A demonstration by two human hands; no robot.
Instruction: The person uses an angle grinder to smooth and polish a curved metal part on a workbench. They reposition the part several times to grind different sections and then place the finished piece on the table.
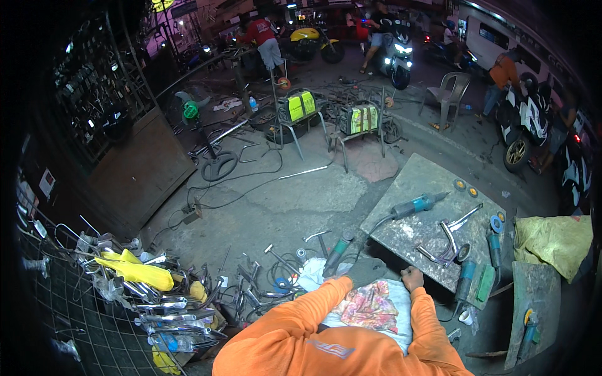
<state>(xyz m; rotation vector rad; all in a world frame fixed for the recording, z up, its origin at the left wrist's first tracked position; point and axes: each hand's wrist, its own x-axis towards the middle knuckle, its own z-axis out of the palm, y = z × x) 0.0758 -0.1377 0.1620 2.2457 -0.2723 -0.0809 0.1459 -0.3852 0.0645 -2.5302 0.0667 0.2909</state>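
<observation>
My left hand (367, 271), in a dark grey glove, reaches across above a pink flowered cloth (371, 306) lying over a pale cloth on my lap. Its fingers blend into the dark behind, so what they do is unclear. My right hand (412, 277) is closed beside the near edge of the worktable (395, 243); anything in it is hidden. Just left of the gloved hand stands a teal angle grinder (339, 252) by a white rag (311, 274). A bent chrome pipe (449, 240) rests on the table.
More angle grinders (414, 205) and grinding discs (465, 187) lie on the table. Metal parts (179, 307) pile up at left with a yellow bag (135, 271). Welding machines (298, 106) stand ahead, cables (241, 199) crossing the floor. People and motorcycles (399, 59) are farther back.
</observation>
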